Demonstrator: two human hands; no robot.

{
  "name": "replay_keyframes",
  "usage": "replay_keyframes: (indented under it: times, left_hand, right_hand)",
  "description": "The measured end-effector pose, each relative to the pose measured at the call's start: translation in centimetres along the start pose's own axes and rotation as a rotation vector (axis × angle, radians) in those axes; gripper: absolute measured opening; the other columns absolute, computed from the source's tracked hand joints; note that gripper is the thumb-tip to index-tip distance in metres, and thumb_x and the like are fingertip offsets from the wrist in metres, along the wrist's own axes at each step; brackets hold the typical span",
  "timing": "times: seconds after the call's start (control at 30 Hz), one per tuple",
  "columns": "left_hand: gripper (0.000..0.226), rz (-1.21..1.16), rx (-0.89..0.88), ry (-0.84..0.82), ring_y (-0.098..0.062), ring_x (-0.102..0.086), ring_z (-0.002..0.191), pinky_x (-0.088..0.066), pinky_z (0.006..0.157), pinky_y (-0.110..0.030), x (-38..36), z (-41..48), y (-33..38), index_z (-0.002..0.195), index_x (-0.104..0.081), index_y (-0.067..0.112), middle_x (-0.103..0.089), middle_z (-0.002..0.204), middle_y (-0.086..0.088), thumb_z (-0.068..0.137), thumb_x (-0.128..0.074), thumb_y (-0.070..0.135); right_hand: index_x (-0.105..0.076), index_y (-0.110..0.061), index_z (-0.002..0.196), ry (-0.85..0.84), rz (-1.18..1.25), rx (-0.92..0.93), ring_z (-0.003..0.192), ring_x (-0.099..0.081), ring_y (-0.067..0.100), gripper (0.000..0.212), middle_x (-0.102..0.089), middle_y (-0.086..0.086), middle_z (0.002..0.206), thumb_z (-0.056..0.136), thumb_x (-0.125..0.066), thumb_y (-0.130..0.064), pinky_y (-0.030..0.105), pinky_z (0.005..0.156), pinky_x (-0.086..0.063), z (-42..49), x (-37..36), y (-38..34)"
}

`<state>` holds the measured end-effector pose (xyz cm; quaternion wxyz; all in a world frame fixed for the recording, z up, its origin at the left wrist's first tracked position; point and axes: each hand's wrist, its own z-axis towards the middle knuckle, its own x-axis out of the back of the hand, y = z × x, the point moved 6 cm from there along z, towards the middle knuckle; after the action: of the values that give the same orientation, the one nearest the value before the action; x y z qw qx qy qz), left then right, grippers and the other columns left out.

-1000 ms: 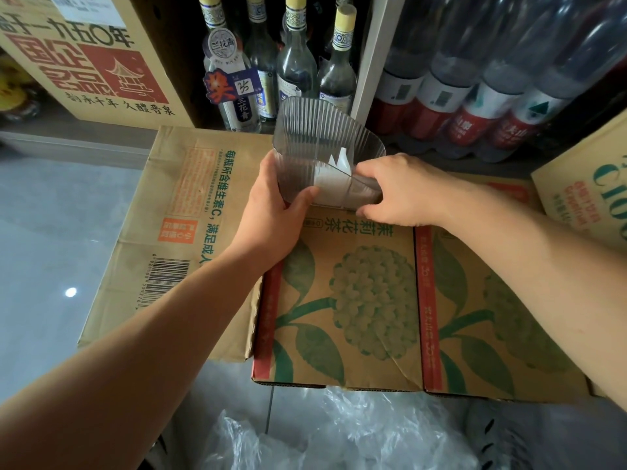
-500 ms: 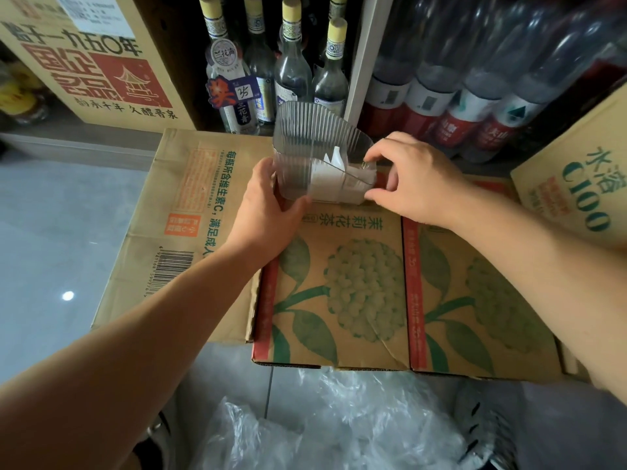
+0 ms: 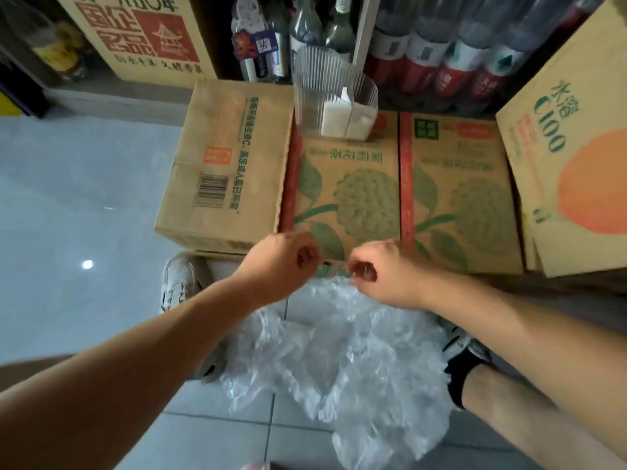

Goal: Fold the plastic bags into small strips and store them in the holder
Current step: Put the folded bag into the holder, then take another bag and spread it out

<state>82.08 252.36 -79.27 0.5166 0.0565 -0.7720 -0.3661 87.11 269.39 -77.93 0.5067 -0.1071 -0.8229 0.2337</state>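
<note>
Your right hand (image 3: 380,273) pinches the crinkled top of the plastic bags (image 3: 339,351), a clear, rumpled heap on the tiled floor (image 3: 68,198). Your left hand (image 3: 281,262) curls its fingers just beside; whether they grip any film I cannot tell. The ribbed clear holder (image 3: 325,72) stands on the printed cardboard box (image 3: 356,184), with flat white folded strips (image 3: 339,120) inside.

Holder (image 3: 315,79) stands at the far edge of the middle carton (image 3: 356,198), with folded strips (image 3: 334,122) inside, toward its right. Bottles (image 3: 441,62) stand behind. A left carton (image 3: 220,164) and a right carton (image 3: 559,147) adjoin it. Plastic bags (image 3: 339,361) lie on the floor (image 3: 68,198) before it.
</note>
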Motion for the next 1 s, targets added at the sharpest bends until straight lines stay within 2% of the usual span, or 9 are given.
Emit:
replay_keyframes:
  times: [0.1,0.17,0.27,0.43,0.6,0.67,0.73,0.83,1.0]
  left_hand:
    - [0.007,0.093,0.104,-0.376,-0.02,-0.068,0.092,-0.054,0.08,-0.03,-5.7,-4.3,-2.2,0.093,-0.07,0.031,-0.067,0.088,0.013,0.091,-0.063,0.029]
    - [0.016,0.212,0.109,-0.493,-0.019,-0.064,0.109,-0.05,0.093,-0.032,-8.1,-6.6,-3.5,0.107,-0.07,0.034,-0.068,0.11,0.01,0.093,-0.063,0.035]
    - [0.046,0.355,0.132,-0.459,-0.023,-0.048,0.133,-0.036,0.111,-0.039,-9.2,-7.7,-5.7,0.135,-0.059,0.033,-0.053,0.143,0.001,0.091,-0.068,0.044]
    - [0.087,0.306,0.453,-0.404,-0.031,-0.045,0.135,-0.043,0.108,-0.046,-8.8,-8.6,-11.5,0.153,-0.036,0.029,-0.045,0.148,-0.01,0.081,-0.075,0.06]
    - [0.058,-0.285,0.676,-0.308,-0.02,-0.07,0.086,-0.056,0.07,-0.025,-9.9,-9.2,-13.8,0.128,-0.062,0.029,-0.073,0.103,-0.002,0.077,-0.089,0.035]
    - [0.036,-0.345,0.686,-0.29,-0.022,-0.073,0.078,-0.061,0.076,-0.031,-10.2,-9.1,-14.1,0.111,-0.074,0.02,-0.076,0.087,-0.004,0.078,-0.089,0.025]
    - [0.012,-0.389,0.681,-0.276,-0.025,-0.075,0.076,-0.063,0.082,-0.043,-10.1,-9.0,-14.2,0.086,-0.079,0.019,-0.077,0.075,-0.003,0.078,-0.088,0.019]
    - [0.013,-0.418,0.65,-0.266,-0.019,-0.067,0.068,-0.06,0.079,-0.042,-8.8,-8.3,-13.5,0.073,-0.076,0.024,-0.074,0.067,0.002,0.078,-0.088,0.023]
    - [0.023,-0.555,0.548,-0.283,-0.016,-0.056,0.072,-0.047,0.075,-0.032,-3.6,-6.1,-10.5,0.072,-0.067,0.018,-0.063,0.07,0.0,0.079,-0.087,0.026]
  right_hand:
    - [-0.068,-0.024,0.111,-0.231,-0.114,0.007,0.099,-0.061,0.018,0.02,-0.066,-0.005,0.107,0.095,-0.062,-0.034,0.031,0.081,-0.046,-2.4,-6.8,-0.7]
    - [-0.066,-0.023,0.117,-0.328,-0.158,-0.006,0.111,-0.059,0.022,0.026,-0.065,0.0,0.117,0.096,-0.061,-0.037,0.035,0.089,-0.05,-3.7,-10.2,-0.6]
    - [-0.065,-0.022,0.125,-0.361,-0.11,-0.075,0.12,-0.055,0.024,0.034,-0.06,0.001,0.125,0.097,-0.062,-0.04,0.038,0.097,-0.049,-4.4,-13.4,-0.1]
    - [-0.059,-0.02,0.133,-0.305,0.027,-0.149,0.122,-0.053,0.025,0.041,-0.055,0.003,0.129,0.097,-0.062,-0.039,0.036,0.095,-0.046,-2.4,-16.9,-1.1]
    - [-0.051,-0.018,0.142,-0.238,0.118,-0.272,0.128,-0.05,0.031,0.062,-0.059,0.007,0.137,0.092,-0.066,-0.052,0.04,0.103,-0.044,1.3,-19.6,-1.8]
    - [-0.052,-0.021,0.14,-0.242,0.203,-0.369,0.124,-0.054,0.029,0.06,-0.063,0.003,0.134,0.091,-0.068,-0.052,0.039,0.102,-0.046,2.0,-20.6,-1.4]
    - [-0.064,-0.028,0.123,-0.229,0.32,-0.449,0.114,-0.062,0.025,0.041,-0.068,-0.003,0.118,0.088,-0.075,-0.045,0.037,0.098,-0.05,2.3,-20.9,-1.0]
    - [-0.07,-0.033,0.092,-0.181,0.454,-0.416,0.095,-0.068,0.018,0.012,-0.071,-0.007,0.097,0.086,-0.08,-0.033,0.033,0.087,-0.056,2.5,-19.0,-1.3]
    - [-0.068,-0.021,0.08,-0.06,0.618,-0.247,0.06,-0.064,0.005,0.017,-0.068,-0.007,0.072,0.09,-0.074,-0.009,0.02,0.063,-0.052,1.3,-10.8,-3.0]
